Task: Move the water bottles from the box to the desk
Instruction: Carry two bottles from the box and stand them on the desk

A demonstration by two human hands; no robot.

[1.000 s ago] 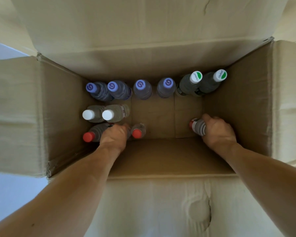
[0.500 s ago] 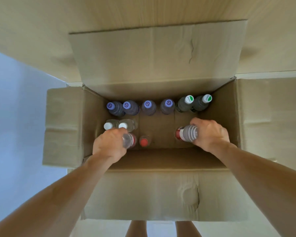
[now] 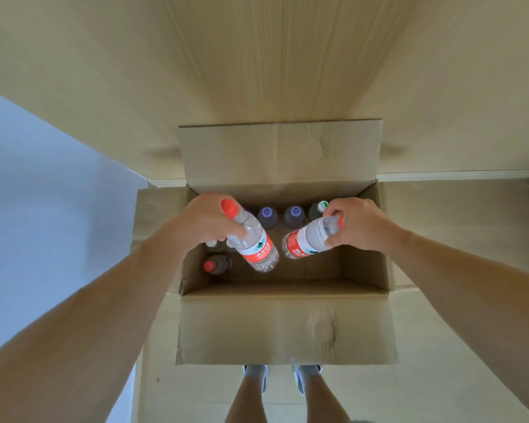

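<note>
Open cardboard box, flaps spread, holding upright bottles: two purple-capped bottles and a green-and-white-capped bottle along the far wall, a dark red-capped bottle at the near left. Left hand grips a clear bottle, red cap and red label, by its neck, tilted above the box. Right hand grips a second clear bottle by its cap end, its base pointing left. Wooden desk lies beyond the box.

right bottle's cap behind fingers
</note>
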